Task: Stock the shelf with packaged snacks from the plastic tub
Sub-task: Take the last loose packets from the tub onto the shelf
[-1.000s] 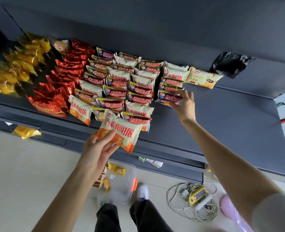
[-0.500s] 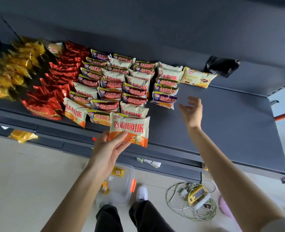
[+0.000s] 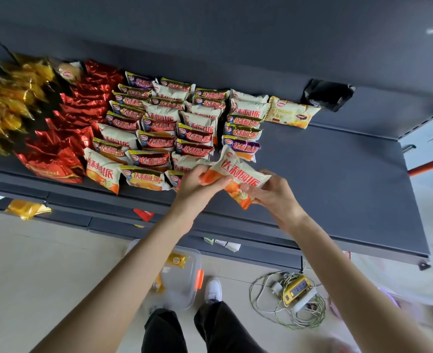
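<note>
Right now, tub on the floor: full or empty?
Nearly empty: the clear tub shows a mostly bare bottom with two small yellow packets; an arm hides part.

White-and-orange pack [image 3: 238,178], red lettering, tilted, pinched at its ends by left hand [image 3: 197,186] and right hand [image 3: 275,198] just above dark grey shelf [image 3: 337,189]. Behind it, overlapping rows [image 3: 169,123] of like packs, lying flat; red packs [image 3: 70,128] and gold packs [image 3: 9,103] further left; one croissant pack [image 3: 290,112] at right rear. Clear tub [image 3: 188,289], orange latch, below shelf, holding a few small packs [image 3: 176,260].
</note>
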